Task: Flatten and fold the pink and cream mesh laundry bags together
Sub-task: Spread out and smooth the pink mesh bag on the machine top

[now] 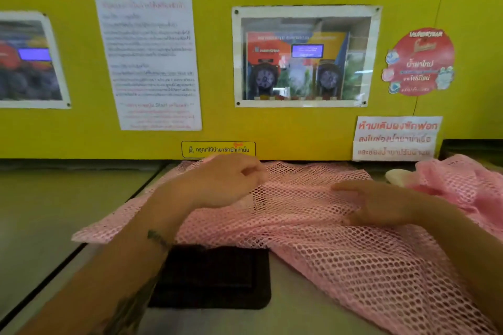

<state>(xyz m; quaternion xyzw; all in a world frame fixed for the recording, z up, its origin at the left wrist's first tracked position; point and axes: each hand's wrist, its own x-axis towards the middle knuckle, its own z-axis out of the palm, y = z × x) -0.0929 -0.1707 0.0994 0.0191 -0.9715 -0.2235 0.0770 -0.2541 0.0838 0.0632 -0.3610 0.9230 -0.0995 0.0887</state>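
A pink open-weave mesh laundry bag (313, 228) is spread over a grey metal machine top (68, 212), from frame centre to lower right. The left hand (228, 179) is seen curled, fingers pinching the mesh near its far edge. The right hand (381, 204) is laid flat on the mesh, fingers straight. A second bunched pink mesh piece (460, 182) is noted at right, beside a cream-coloured object (398, 176). A black recessed panel (212, 277) is partly covered.

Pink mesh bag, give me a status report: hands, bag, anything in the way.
Left hand curled, on the pink mesh bag. Right hand flat, pressing it. Bag spread but wrinkled, not folded. Second pink bundle far right.
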